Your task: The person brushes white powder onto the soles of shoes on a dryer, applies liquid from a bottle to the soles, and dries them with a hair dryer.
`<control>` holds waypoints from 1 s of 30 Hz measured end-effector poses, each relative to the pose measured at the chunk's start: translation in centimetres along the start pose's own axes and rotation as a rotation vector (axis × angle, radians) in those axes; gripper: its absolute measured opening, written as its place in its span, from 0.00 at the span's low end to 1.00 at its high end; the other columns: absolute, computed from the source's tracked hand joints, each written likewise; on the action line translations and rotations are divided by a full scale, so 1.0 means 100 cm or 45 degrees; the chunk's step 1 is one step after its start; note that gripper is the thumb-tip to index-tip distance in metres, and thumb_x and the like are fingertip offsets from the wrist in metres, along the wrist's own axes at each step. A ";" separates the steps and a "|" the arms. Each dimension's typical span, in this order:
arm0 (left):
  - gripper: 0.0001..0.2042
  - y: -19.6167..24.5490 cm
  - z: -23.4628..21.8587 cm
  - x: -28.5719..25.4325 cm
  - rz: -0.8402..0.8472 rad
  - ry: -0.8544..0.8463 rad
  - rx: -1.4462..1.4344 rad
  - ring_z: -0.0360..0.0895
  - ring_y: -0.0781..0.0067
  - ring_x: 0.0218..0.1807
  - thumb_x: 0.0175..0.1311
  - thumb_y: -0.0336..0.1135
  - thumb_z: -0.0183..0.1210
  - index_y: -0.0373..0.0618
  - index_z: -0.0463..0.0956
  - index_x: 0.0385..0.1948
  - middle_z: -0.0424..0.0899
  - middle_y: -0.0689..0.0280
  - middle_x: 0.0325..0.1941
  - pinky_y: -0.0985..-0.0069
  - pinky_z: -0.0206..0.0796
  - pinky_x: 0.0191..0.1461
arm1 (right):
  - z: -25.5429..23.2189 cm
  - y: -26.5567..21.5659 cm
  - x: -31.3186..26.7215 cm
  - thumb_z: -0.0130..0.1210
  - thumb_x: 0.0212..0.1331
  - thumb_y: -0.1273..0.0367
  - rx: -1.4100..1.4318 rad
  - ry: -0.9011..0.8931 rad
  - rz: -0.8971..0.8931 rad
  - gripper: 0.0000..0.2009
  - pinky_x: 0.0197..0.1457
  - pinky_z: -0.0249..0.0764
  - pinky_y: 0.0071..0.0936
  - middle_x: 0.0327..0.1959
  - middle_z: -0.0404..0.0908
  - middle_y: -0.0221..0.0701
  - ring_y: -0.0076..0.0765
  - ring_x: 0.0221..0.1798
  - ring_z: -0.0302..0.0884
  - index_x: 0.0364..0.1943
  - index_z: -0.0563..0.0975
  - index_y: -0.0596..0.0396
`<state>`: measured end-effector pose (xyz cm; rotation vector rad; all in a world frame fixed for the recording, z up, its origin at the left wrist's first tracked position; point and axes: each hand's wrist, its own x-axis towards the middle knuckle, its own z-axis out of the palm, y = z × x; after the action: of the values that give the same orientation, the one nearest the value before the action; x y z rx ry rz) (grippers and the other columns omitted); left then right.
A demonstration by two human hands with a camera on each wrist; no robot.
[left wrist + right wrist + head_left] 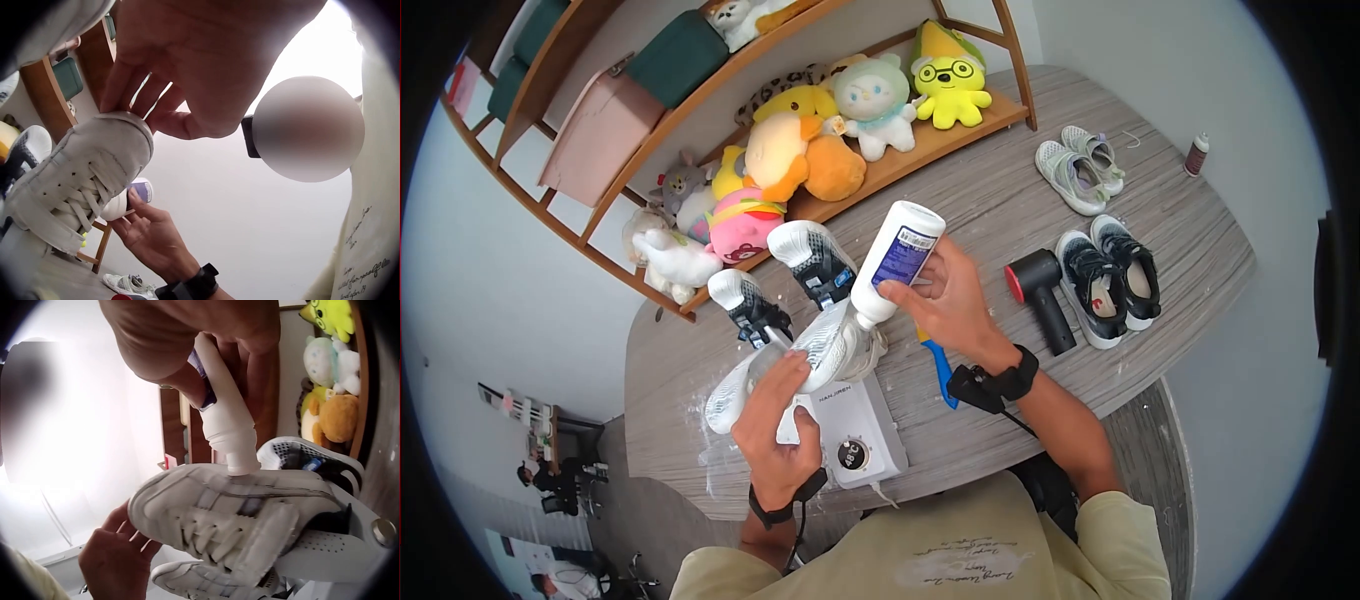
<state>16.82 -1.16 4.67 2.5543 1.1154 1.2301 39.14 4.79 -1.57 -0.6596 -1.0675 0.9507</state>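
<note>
My right hand (950,305) grips a white squeeze bottle (900,255) with a purple label, held nozzle-down. Its nozzle is right at the sole edge of a white lace-up sneaker (187,506), which sits sole-up on an arm of a white shoe dryer (878,405). My left hand (775,440) lays its fingertips on the toe of that sneaker, the thumb standing off to the side. Beside it, a second white sneaker (725,400) is partly hidden behind my left hand. The dryer's round dial (853,455) reads 48°C.
Two black-and-white sneakers (810,265) stand sole-up behind the white pair. To the right lie a blue-handled tool (940,370), a black hair dryer (1045,290), black shoes (1090,290), and pale sneakers (1070,175). A wooden shelf (900,160) of plush toys borders the back.
</note>
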 end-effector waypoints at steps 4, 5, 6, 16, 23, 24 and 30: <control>0.22 0.002 -0.001 0.001 0.017 0.023 0.031 0.80 0.48 0.54 0.39 0.17 0.49 0.33 0.79 0.42 0.83 0.49 0.47 0.64 0.68 0.60 | -0.005 0.041 0.015 0.63 0.56 0.74 0.096 0.023 0.049 0.24 0.54 0.77 0.28 0.47 0.79 0.37 0.30 0.50 0.79 0.56 0.67 0.63; 0.22 0.001 -0.002 0.003 0.026 0.016 0.032 0.80 0.48 0.54 0.39 0.18 0.49 0.33 0.79 0.42 0.83 0.49 0.47 0.64 0.68 0.60 | -0.005 0.044 0.016 0.63 0.56 0.74 0.119 0.042 0.089 0.24 0.55 0.76 0.28 0.47 0.79 0.37 0.30 0.50 0.80 0.55 0.67 0.63; 0.23 0.001 -0.001 0.003 0.025 0.012 0.026 0.80 0.48 0.54 0.38 0.18 0.49 0.33 0.79 0.42 0.83 0.49 0.47 0.64 0.68 0.60 | -0.006 0.049 0.016 0.63 0.56 0.74 0.067 0.068 0.103 0.23 0.55 0.76 0.28 0.46 0.80 0.37 0.29 0.49 0.80 0.55 0.67 0.63; 0.25 0.001 -0.001 0.002 0.022 -0.024 -0.017 0.79 0.46 0.55 0.35 0.20 0.48 0.33 0.78 0.43 0.83 0.48 0.47 0.63 0.67 0.61 | -0.007 0.045 0.022 0.64 0.56 0.73 0.044 0.031 0.150 0.22 0.54 0.76 0.27 0.46 0.81 0.36 0.27 0.49 0.79 0.53 0.68 0.62; 0.25 -0.001 -0.005 0.003 0.043 -0.047 -0.009 0.79 0.47 0.54 0.35 0.20 0.49 0.32 0.78 0.44 0.83 0.48 0.47 0.63 0.69 0.60 | -0.005 0.044 0.024 0.64 0.56 0.74 0.171 0.059 0.196 0.22 0.53 0.77 0.27 0.44 0.81 0.36 0.28 0.48 0.80 0.52 0.68 0.61; 0.25 -0.001 -0.005 0.003 0.044 -0.048 -0.005 0.79 0.47 0.54 0.35 0.19 0.49 0.32 0.78 0.44 0.83 0.48 0.47 0.63 0.69 0.60 | -0.006 0.051 0.024 0.64 0.56 0.74 0.177 0.077 0.228 0.22 0.53 0.77 0.27 0.44 0.81 0.36 0.28 0.48 0.80 0.52 0.68 0.61; 0.24 -0.002 -0.005 0.003 0.048 -0.046 -0.015 0.79 0.47 0.54 0.36 0.18 0.49 0.33 0.78 0.43 0.83 0.49 0.47 0.63 0.69 0.60 | -0.009 0.072 0.025 0.63 0.56 0.75 0.067 0.142 0.326 0.22 0.53 0.77 0.26 0.45 0.80 0.35 0.28 0.47 0.80 0.53 0.67 0.60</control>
<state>16.53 -0.90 5.13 2.5894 1.0543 1.1904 38.15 10.31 -6.80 -0.8098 -0.8697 1.1446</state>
